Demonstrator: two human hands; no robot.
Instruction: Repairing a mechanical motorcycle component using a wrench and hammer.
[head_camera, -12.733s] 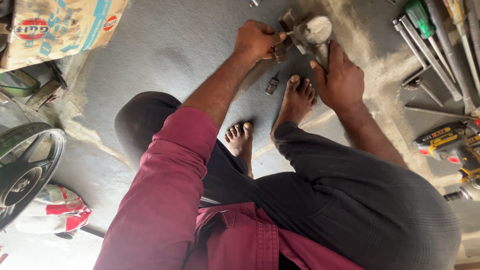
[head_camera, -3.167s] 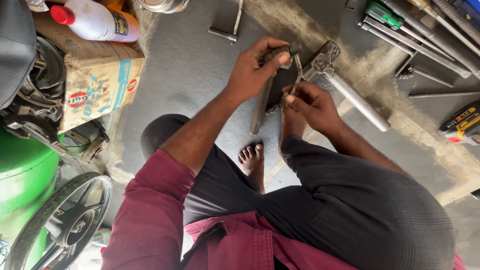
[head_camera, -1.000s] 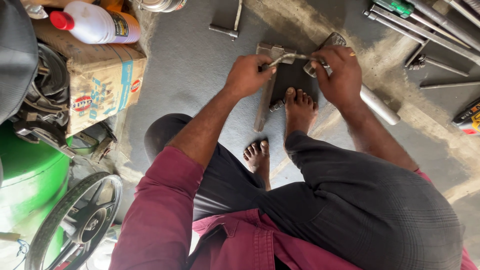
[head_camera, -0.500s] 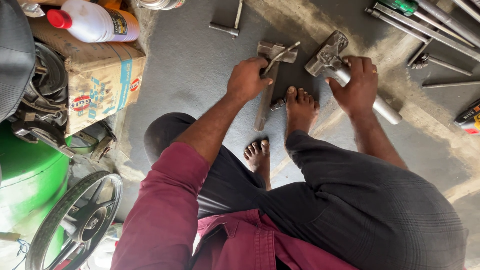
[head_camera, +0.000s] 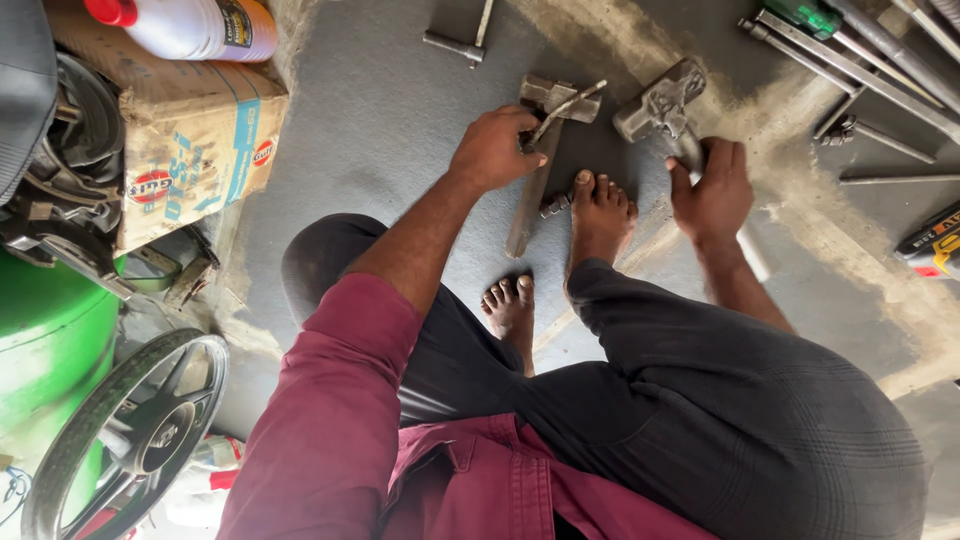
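At the bottom of the frame sit the person's maroon sleeve (head_camera: 330, 420) and dark trousers (head_camera: 720, 420), with a black spoked wheel (head_camera: 125, 440) at lower left beside a green drum (head_camera: 45, 350). Two bare feet rest on the grey concrete floor (head_camera: 380, 130) at centre; the upper foot (head_camera: 598, 215) presses just beside a long flat steel bar (head_camera: 530, 200) lying near-vertical in the frame. The left hand (head_camera: 495, 148) is curled shut around a thin bent metal rod (head_camera: 565, 103) at the bar's upper end, where a grey metal block (head_camera: 556, 97) sits. The right hand (head_camera: 712, 190) is closed around the round steel handle (head_camera: 752, 255) of a heavy grey hammer-like tool (head_camera: 660, 105), whose head lies just right of the block, apart from it. Farther out: a worn cardboard box (head_camera: 200, 130) with a white plastic bottle (head_camera: 195, 25) at upper left, and long steel rods (head_camera: 850, 70) at upper right.
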